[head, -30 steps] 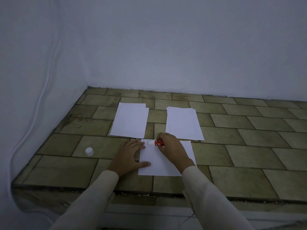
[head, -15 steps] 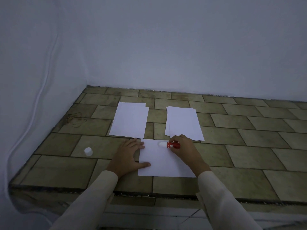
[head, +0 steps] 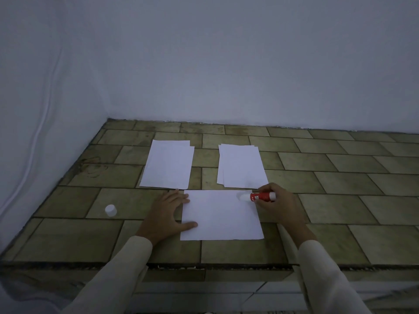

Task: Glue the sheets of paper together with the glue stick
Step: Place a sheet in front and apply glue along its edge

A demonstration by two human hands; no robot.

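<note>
A white sheet of paper (head: 221, 217) lies flat near the front edge of the tiled ledge. My left hand (head: 164, 215) rests flat on its left edge, fingers spread. My right hand (head: 280, 206) grips a red glue stick (head: 260, 197), whose white tip touches the sheet's top right corner. Behind the sheet lie two small piles of white paper, one on the left (head: 167, 165) and one on the right (head: 241, 166). The glue stick's white cap (head: 110, 210) stands on the tiles to the left.
The tiled ledge (head: 340, 200) meets a white wall at the back and another on the left, where a white cable (head: 34, 143) runs down. The ledge's front edge (head: 204, 266) drops off just below my wrists.
My right hand has slid the glue stick rightward along the sheet's top edge, from near the top left to the top right corner. My left hand has stayed in place.
</note>
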